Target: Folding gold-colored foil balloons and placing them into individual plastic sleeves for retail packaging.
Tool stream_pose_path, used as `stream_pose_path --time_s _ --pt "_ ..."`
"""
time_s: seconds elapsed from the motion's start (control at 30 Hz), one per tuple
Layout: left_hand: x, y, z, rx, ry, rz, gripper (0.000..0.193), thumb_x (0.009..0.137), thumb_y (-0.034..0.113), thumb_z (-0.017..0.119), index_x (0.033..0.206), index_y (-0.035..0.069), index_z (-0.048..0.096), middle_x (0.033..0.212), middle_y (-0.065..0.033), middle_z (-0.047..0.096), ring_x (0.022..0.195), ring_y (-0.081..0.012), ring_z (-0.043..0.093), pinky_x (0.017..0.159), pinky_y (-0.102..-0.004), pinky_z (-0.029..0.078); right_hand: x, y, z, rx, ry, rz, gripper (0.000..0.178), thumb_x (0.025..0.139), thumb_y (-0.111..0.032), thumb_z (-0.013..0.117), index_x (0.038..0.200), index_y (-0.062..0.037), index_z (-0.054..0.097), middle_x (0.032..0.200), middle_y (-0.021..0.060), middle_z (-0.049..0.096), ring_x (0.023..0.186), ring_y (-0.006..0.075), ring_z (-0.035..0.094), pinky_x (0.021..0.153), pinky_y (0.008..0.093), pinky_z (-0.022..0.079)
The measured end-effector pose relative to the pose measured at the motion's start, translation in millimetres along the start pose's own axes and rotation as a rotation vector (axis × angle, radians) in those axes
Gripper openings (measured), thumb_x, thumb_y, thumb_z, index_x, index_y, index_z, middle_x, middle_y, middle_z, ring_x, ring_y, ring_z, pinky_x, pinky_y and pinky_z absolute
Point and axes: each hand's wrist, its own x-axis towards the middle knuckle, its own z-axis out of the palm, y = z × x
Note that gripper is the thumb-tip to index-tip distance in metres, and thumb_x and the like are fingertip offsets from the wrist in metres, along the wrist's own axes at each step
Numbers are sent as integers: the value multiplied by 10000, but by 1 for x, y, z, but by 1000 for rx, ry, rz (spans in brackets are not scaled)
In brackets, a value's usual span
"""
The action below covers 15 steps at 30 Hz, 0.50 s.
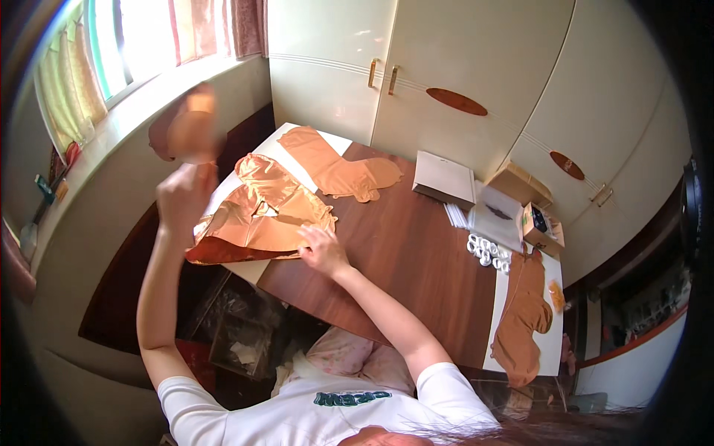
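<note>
My left hand [181, 195] is raised over the table's left side, its fingers closed round a copper-coloured foil piece [192, 135]. That piece sticks up above the fist and is smeared by motion. Below and to the right spreads a shiny, crumpled copper foil balloon [271, 215], with a darker fold along its near edge. On the right edge of this balloon rests my right hand [324, 251], fingers stretched out and apart. Farther back lies another flat copper foil balloon [338, 165], beyond reach of both hands as they stand.
A brown wooden table [401, 260] carries white sheets. To the right are a white box [444, 178], a cardboard box [543, 229], several white rings [487, 251] and a third flat copper balloon [523, 320]. Cream cabinet doors [461, 59] stand behind; a window sill [141, 111] runs at left.
</note>
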Motion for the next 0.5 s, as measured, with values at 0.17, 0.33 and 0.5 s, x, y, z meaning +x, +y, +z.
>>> stream_pose_path --time_s 0.17,0.33,0.5 --pt "5 63 -13 -197 -42 8 160 794 124 636 765 86 483 598 -56 516 500 -242 553 449 -340 447 -13 -30 -36 -206 -352 -145 447 854 -372 556 1217 -113 527 1296 73 508 1243 248 427 1034 525 287" --pt "31 94 -32 -384 16 -2 164 800 45 622 731 51 474 563 -81 500 472 -232 532 439 -339 413 -32 -4 -23 -184 -216 -165 534 819 -417 591 1236 -96 498 1323 109 461 1265 271 393 1057 494 258" --pt "-1 149 -27 -436 -223 182 94 741 131 638 787 95 564 625 -38 527 510 -190 552 447 -319 436 -45 -36 -47 134 39 -301 748 770 -497 628 1273 13 412 1306 239 404 1246 375 372 1055 472 258"
